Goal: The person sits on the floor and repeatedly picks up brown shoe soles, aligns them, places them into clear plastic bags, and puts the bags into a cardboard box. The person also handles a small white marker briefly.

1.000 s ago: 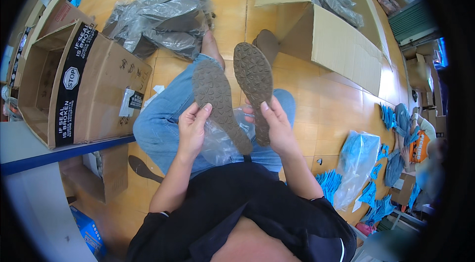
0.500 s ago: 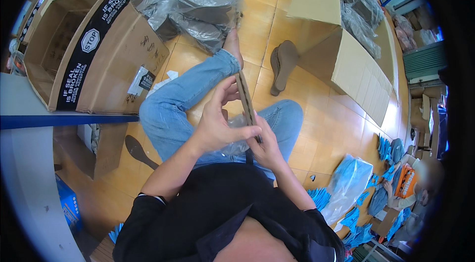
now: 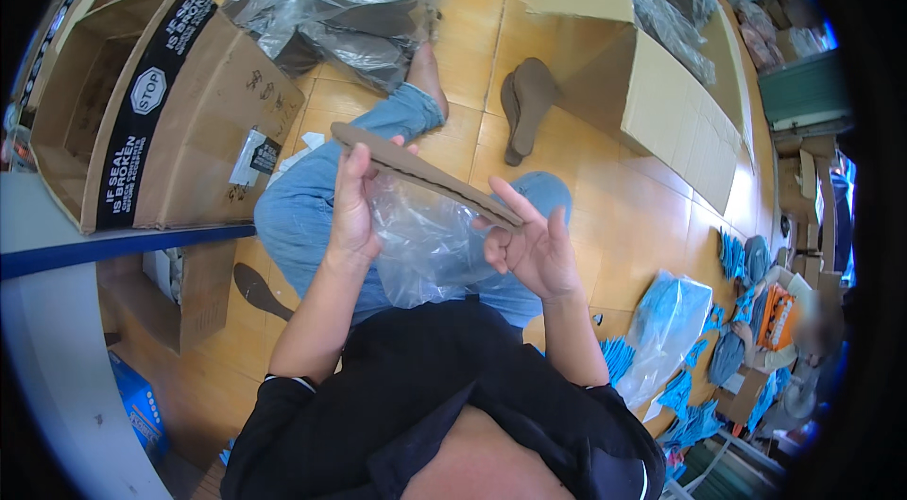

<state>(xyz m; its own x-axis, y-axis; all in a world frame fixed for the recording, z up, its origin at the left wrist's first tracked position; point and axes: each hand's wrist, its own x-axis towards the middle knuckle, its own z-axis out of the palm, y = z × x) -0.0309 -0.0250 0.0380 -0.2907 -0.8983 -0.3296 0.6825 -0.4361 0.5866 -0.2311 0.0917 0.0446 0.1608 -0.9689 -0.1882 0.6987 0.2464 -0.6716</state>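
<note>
One wavy-edged sole (image 3: 430,175), perhaps doubled, left hand (image 3: 354,212) gripping it, right hand (image 3: 540,252) spread

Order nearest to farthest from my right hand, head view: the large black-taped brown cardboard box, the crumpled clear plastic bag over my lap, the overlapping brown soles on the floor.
From the right hand:
1. Clear plastic bag: just left, over the lap.
2. Overlapping brown soles: ahead, on the floor.
3. Brown cardboard box: well to the left.
</note>
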